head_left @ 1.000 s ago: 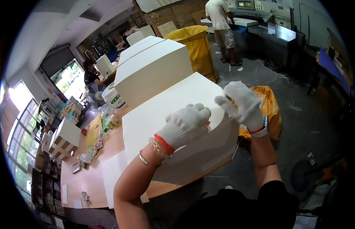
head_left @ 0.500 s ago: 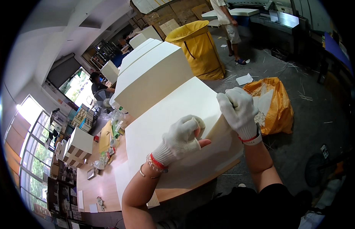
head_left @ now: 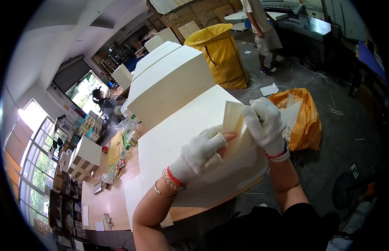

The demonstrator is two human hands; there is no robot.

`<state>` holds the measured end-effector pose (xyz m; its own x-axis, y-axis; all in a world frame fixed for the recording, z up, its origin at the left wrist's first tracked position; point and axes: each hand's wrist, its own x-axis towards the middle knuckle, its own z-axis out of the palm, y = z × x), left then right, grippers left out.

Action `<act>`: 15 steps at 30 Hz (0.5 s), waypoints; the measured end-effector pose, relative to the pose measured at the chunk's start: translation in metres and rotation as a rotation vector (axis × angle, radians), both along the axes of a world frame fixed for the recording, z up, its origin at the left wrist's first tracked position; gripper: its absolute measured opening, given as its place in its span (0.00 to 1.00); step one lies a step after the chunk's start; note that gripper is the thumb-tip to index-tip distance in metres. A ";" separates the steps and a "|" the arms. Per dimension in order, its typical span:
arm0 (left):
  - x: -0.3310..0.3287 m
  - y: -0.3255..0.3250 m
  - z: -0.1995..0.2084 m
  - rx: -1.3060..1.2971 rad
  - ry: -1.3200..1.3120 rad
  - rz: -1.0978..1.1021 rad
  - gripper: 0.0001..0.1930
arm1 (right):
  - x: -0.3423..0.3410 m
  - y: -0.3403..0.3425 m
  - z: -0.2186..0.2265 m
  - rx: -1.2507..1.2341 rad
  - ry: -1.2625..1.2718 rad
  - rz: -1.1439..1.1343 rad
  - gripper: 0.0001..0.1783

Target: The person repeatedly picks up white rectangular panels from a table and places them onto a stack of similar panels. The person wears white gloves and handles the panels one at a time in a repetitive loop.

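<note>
Paper: the broad white paper (head_left: 173, 140) lies on the worktop (head_left: 108, 201), reaching toward its near right corner, with a strip of wood showing along the near edge. How many sheets it holds I cannot tell.
Flap: a pale, narrow flap (head_left: 230, 113) stands up from the paper's right part, between the two hands.
Left hand: the gloved left hand (head_left: 204, 151) is over the paper, fingers curled, bare fingertips touching the flap; whether it pinches it I cannot tell.
Right hand: the gloved right hand (head_left: 264, 123) is closed on the paper's edge, just right of the flap.
Wrists: bracelets (head_left: 174, 179) on the left, a watch (head_left: 280, 156) on the right.
Far side: a tall white stack (head_left: 171, 77) stands just beyond the paper.
Worktop's left part: banded white blocks (head_left: 86, 155), a yellow envelope (head_left: 115, 148) and a small tin (head_left: 98, 188), the tin nearest the near edge.
Floor: off the worktop's right edge, an open orange bag (head_left: 310, 127) holds pale offcuts; farther back stands a yellow bag (head_left: 223, 56).
Co-worker: a person (head_left: 261, 31) stands beyond the yellow bag.
</note>
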<state>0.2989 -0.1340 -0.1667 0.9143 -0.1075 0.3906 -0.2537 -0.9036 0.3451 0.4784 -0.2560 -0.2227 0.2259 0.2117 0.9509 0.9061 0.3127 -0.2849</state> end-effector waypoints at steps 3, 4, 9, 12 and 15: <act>-0.001 -0.006 0.000 -0.035 0.063 0.069 0.21 | 0.002 -0.001 -0.001 -0.002 -0.160 -0.109 0.11; 0.000 -0.009 -0.001 -0.050 0.056 0.109 0.21 | 0.005 -0.001 -0.003 0.002 -0.197 -0.137 0.11; 0.000 -0.005 -0.001 -0.112 0.060 0.096 0.23 | 0.007 0.003 -0.007 0.038 -0.114 -0.074 0.06; 0.000 -0.007 -0.007 -0.079 -0.094 0.072 0.23 | -0.003 -0.001 0.003 0.004 0.121 0.090 0.09; 0.000 0.003 -0.006 0.005 -0.028 0.005 0.22 | -0.009 -0.003 0.008 -0.017 0.139 0.067 0.11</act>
<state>0.2989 -0.1307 -0.1731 0.9036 -0.1046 0.4155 -0.2584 -0.9065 0.3338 0.4698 -0.2592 -0.2145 0.3402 0.2463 0.9075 0.8345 0.3657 -0.4121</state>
